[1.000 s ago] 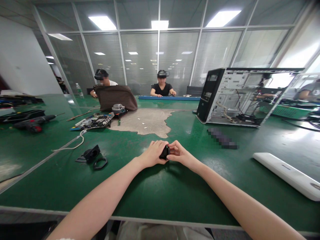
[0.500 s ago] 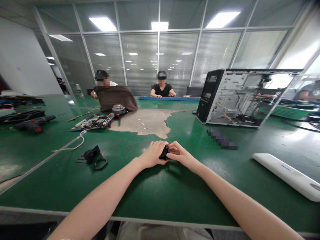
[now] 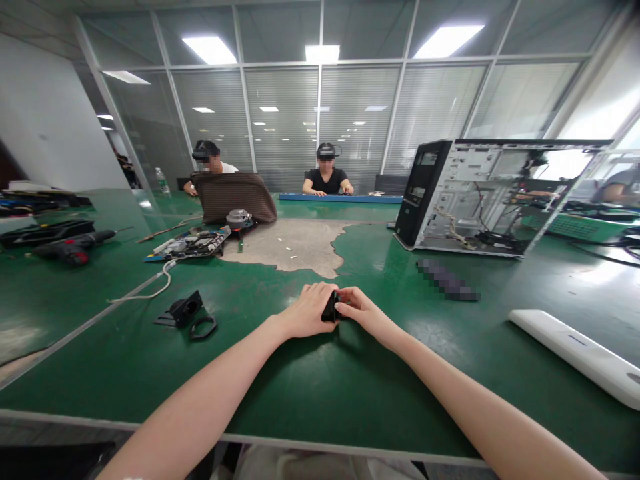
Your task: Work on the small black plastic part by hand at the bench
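Between my hands, over the green table, is a small black block-like part (image 3: pixel 330 308); its exact kind does not show. My left hand (image 3: pixel 311 308) is wrapped round it from the left, palm down. The thumb and fingers of my right hand (image 3: pixel 357 307) pinch its right side. Part of the piece is hidden by my fingers. On the table to the left of my hands lie a black bracket-like part with a round opening (image 3: pixel 184 310) and a black ring (image 3: pixel 203 327).
An opened computer case (image 3: pixel 460 200) stands at the right, with a blurred dark object (image 3: pixel 447 280) and a long white device (image 3: pixel 575 353) before it. At the left are a circuit board (image 3: pixel 190 245) and a drill (image 3: pixel 75 248). Two people sit across the table (image 3: pixel 280 393).
The view has shifted slightly. Both hands stay on the black part, and the fingers of my right hand have moved a little against it.
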A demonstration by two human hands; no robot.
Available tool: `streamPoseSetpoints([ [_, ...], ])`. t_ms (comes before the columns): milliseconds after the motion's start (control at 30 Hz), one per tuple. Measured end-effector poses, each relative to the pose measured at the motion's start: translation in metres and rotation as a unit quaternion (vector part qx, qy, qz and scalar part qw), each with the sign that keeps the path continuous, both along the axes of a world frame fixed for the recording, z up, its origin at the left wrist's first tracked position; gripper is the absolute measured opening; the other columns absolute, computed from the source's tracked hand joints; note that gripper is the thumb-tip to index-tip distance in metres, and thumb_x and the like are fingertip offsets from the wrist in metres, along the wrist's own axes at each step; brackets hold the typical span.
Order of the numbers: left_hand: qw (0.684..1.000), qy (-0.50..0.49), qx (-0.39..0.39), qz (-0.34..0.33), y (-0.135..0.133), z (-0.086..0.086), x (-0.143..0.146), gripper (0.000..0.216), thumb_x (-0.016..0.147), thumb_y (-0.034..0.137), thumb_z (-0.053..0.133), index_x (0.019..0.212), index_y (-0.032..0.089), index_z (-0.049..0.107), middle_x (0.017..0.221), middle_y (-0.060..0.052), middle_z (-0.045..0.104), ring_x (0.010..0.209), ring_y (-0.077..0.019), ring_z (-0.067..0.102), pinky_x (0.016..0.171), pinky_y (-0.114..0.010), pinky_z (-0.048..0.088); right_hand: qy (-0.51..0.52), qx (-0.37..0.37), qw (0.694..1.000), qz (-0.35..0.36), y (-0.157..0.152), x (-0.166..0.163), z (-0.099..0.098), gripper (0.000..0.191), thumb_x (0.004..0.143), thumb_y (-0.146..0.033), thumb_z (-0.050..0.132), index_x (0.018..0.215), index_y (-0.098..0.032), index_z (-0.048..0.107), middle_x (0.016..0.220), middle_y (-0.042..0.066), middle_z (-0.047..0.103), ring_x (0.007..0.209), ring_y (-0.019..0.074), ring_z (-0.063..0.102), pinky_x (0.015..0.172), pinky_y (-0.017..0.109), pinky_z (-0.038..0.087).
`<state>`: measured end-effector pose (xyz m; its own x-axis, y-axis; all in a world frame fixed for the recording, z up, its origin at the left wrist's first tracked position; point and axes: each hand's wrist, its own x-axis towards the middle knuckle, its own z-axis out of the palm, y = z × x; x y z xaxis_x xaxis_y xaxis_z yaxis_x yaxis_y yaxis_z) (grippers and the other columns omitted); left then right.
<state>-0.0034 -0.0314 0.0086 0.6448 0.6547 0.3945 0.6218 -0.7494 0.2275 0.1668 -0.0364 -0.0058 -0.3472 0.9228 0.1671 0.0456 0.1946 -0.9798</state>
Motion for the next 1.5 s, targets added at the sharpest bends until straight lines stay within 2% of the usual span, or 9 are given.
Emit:
streamPoseSetpoints([
  [233,1.000,-0.011,0.005,0.000,-0.0007,-0.0011,-0.0005,0.050,0.065,0.027,0.060,0.108,0.021,0.034,0.103,-0.006,0.048,0.094,-0.0234,0.046,0.081,-0.037,0.033,0.014,0.003,0.999,0.043,-0.0054,0.0036,0.0084,0.039,0.060,-0.033,0.073,0.082,-0.022,0.043,0.085,-0.001,0.059,0.082,0.0151,0.057,0.076,0.033,0.045],
  [400,1.000,-0.012,-0.006,-0.001,-0.0004,-0.0004,0.0002,0.052,0.065,0.027,0.061,0.109,0.021,0.034,0.105,-0.006,0.048,0.097,-0.0244,0.046,0.083,-0.038,0.033,0.015,-0.003,1.000,0.008,-0.0057,0.0010,0.0072,0.030,0.069,-0.042,0.063,0.083,-0.022,0.045,0.080,-0.001,0.060,0.077,0.0140,0.057,0.076,0.033,0.044],
  [567,1.000,-0.019,-0.016,-0.001,0.0010,0.0001,0.0003,0.054,0.063,0.032,0.064,0.107,0.022,0.035,0.103,-0.006,0.049,0.096,-0.0250,0.047,0.082,-0.039,0.033,0.005,-0.004,1.000,0.004,-0.0011,0.0005,0.0035,0.034,0.066,-0.043,0.064,0.085,-0.021,0.047,0.085,0.001,0.058,0.080,0.0150,0.056,0.077,0.035,0.043],
  [667,1.000,-0.020,-0.016,-0.004,0.0021,-0.0006,-0.0003,0.057,0.062,0.034,0.066,0.108,0.021,0.035,0.103,-0.006,0.049,0.095,-0.0250,0.047,0.082,-0.039,0.034,0.006,-0.003,1.000,0.016,-0.0007,0.0024,0.0034,0.034,0.064,-0.039,0.067,0.083,-0.021,0.047,0.091,0.001,0.057,0.083,0.0154,0.056,0.079,0.035,0.043],
  [800,1.000,-0.018,-0.010,0.001,0.0033,-0.0026,-0.0008,0.054,0.063,0.029,0.063,0.108,0.021,0.035,0.104,-0.006,0.049,0.095,-0.0242,0.047,0.080,-0.037,0.034,0.013,-0.004,0.999,0.043,-0.0033,0.0048,0.0057,0.041,0.059,-0.031,0.073,0.086,-0.023,0.043,0.086,-0.001,0.058,0.083,0.0156,0.057,0.076,0.034,0.045],
  [1000,1.000,-0.028,-0.009,-0.001,0.0029,-0.0022,-0.0004,0.053,0.062,0.026,0.063,0.106,0.021,0.034,0.103,-0.005,0.049,0.094,-0.0230,0.047,0.080,-0.036,0.034,0.011,-0.005,1.000,0.018,-0.0033,0.0029,0.0057,0.028,0.070,-0.037,0.062,0.086,-0.022,0.045,0.081,-0.001,0.058,0.078,0.0142,0.057,0.077,0.034,0.043],
  [1133,0.999,-0.032,-0.010,-0.002,0.0020,-0.0010,-0.0003,0.052,0.063,0.026,0.062,0.106,0.021,0.033,0.100,-0.004,0.049,0.093,-0.0224,0.047,0.080,-0.035,0.034,0.005,-0.008,1.000,0.017,-0.0008,0.0037,0.0038,0.030,0.069,-0.036,0.064,0.089,-0.021,0.047,0.085,0.001,0.058,0.080,0.0150,0.056,0.078,0.035,0.043],
  [1333,1.000,-0.030,-0.005,-0.005,0.0039,-0.0036,-0.0001,0.053,0.063,0.027,0.062,0.106,0.021,0.032,0.099,-0.004,0.049,0.092,-0.0225,0.047,0.079,-0.036,0.034,0.012,-0.003,0.998,0.063,-0.0031,0.0081,0.0074,0.040,0.060,-0.029,0.073,0.088,-0.022,0.045,0.086,-0.001,0.058,0.085,0.0154,0.057,0.077,0.033,0.045],
  [1500,1.000,-0.030,-0.001,-0.005,0.0050,-0.0047,0.0003,0.053,0.063,0.027,0.061,0.106,0.021,0.032,0.099,-0.004,0.049,0.093,-0.0229,0.048,0.079,-0.036,0.034,0.011,0.003,1.000,0.025,-0.0029,0.0034,0.0058,0.029,0.070,-0.036,0.064,0.086,-0.021,0.046,0.083,-0.001,0.058,0.078,0.0136,0.057,0.075,0.032,0.044],
])
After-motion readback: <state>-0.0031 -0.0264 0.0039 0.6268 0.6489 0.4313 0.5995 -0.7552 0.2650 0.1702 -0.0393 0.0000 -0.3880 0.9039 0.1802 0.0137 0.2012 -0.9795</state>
